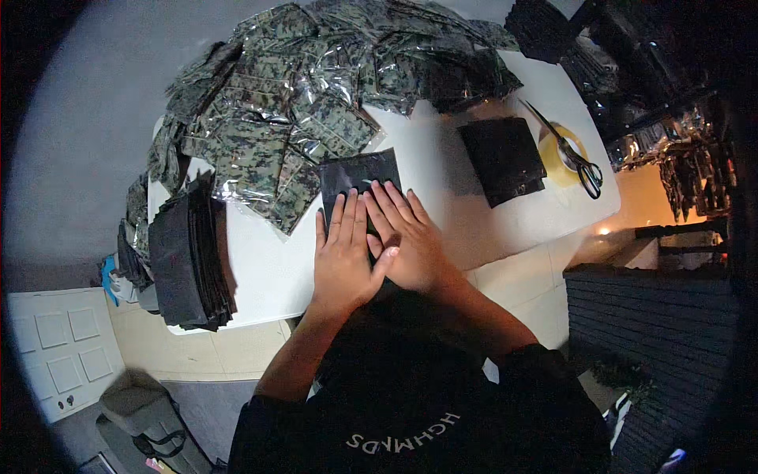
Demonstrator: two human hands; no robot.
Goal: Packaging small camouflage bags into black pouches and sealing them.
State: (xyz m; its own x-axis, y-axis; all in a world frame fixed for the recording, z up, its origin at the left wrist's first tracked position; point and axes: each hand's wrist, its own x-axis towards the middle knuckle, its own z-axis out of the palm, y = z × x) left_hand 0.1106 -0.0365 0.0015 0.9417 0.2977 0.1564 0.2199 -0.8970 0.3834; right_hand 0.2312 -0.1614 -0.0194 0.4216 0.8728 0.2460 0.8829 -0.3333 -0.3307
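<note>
A flat black packet point(359, 168) with a glossy cover lies at the near side of the white surface point(264, 272), straight in front of the person, its far edge and upper corners showing beyond the hands. Both hands lie palm down over it, side by side and pointing away from the body. The left hand point(343, 265) is flattened, its fingers point(336, 217) extended and slightly spread; its thumb stretches right, across the right hand. The right hand point(414, 249) is angled up and to the left, so its fingers point(395, 201) converge with those of the left near the packet's middle. Neither set of fingers is closed around anything; they are open and straight, laid over the packet. The left forearm point(300, 347) slants up and inward from below, and the right forearm point(485, 312) comes in more obliquely from the lower right.

Beyond the packet, camouflage-patterned packets point(253, 154) in clear wrapping heap over the far and left parts of the surface. A stack of black packets point(185, 253) stands at the left edge. To the right lies another black packet point(503, 158), beside black-handled scissors point(589, 175) resting over a yellowish tape roll point(557, 166).
</note>
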